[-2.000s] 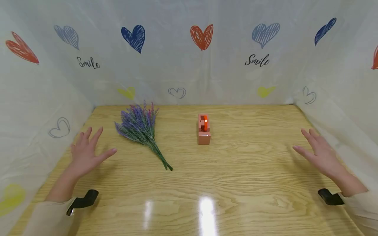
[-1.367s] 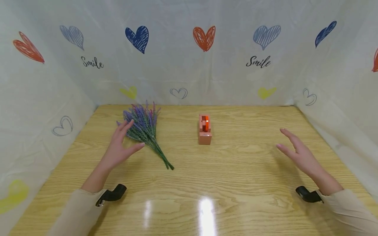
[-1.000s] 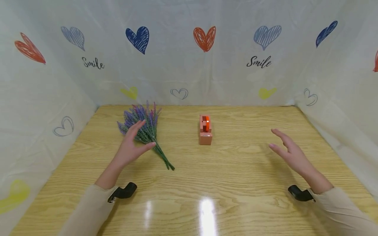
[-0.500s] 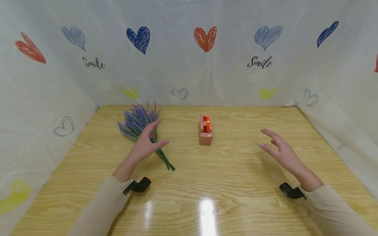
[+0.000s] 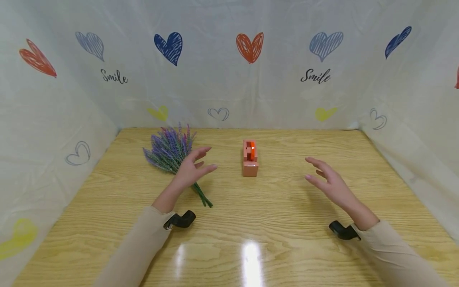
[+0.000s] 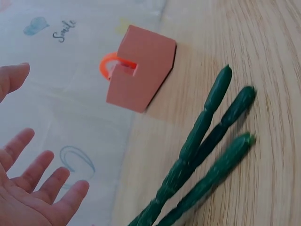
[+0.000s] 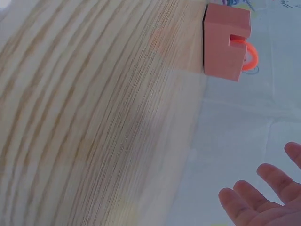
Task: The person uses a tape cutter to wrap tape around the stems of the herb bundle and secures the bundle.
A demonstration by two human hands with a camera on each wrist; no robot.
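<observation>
A pink tape dispenser (image 5: pixel 250 169) with an orange core stands near the middle of the table, its front toward me. My left hand (image 5: pixel 189 169) hovers to its left, fingers spread and holding nothing; in the head view it covers part of the lavender bunch (image 5: pixel 166 149). Farther off, on the dispenser's right, my right hand (image 5: pixel 331 185) is in the air with nothing in it. In the left wrist view, the green stems (image 6: pixel 193 146) lie on the wood beyond the fingers. The right wrist view shows the dispenser (image 7: pixel 225 42) apart from the loosely bent fingers (image 7: pixel 277 181).
The wood-grain table (image 5: pixel 279 223) is enclosed by a pale curtain (image 5: pixel 276 91) printed with hearts and "Smile". Dark wrist mounts (image 5: pixel 183 219) stick out at both sleeves. Bright light glare lies on the table's near part.
Both hands have come inward from the table's sides toward the dispenser, the left passing over the lavender. The fingers look less spread than before. The lavender and the dispenser stay put.
</observation>
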